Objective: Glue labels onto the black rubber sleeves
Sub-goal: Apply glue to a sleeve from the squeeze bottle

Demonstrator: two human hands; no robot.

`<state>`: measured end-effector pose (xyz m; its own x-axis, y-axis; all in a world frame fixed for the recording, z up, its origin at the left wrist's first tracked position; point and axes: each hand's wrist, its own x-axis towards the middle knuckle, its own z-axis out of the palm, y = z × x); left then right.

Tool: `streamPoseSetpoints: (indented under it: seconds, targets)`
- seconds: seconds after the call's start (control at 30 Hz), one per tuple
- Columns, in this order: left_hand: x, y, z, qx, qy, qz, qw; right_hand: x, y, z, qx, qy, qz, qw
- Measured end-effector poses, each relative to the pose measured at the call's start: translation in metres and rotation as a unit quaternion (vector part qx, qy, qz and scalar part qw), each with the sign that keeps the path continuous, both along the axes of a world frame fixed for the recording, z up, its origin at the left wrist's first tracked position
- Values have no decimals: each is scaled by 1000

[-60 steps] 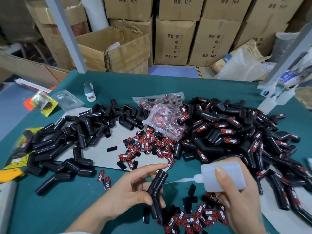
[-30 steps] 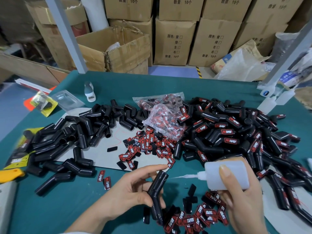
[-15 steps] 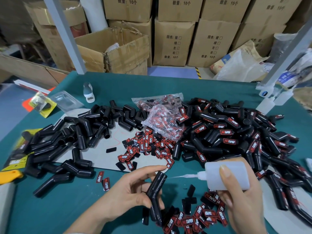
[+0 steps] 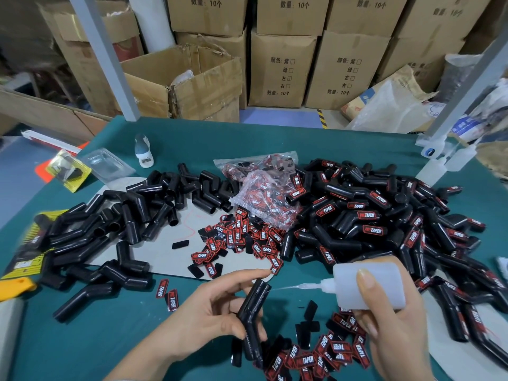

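Since two seconds ago the glue bottle (image 4: pixel 368 284) has drawn back rightward from the sleeve (image 4: pixel 253 312). Left hand (image 4: pixel 209 317) grips the sleeve; right hand (image 4: pixel 390 325), right of it, grips the bottle, nozzle pointing at its top end.

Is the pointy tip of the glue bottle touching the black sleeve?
Cannot tell. In the head view the glue bottle nozzle tip reaches the black sleeve's top, too thin and blurred to show contact or a gap.

Even soft light, wide-angle bending, blurred edges
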<state>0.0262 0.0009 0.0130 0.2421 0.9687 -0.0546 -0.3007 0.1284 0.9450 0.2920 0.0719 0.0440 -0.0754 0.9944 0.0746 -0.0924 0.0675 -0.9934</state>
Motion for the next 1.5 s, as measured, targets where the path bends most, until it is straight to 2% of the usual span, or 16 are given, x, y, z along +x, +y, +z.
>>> streamPoseSetpoints:
  seconds: [1.5]
  targets:
    - [-2, 1, -3, 6, 12, -4, 1000, 0, -3, -3, 18, -46, 7, 999]
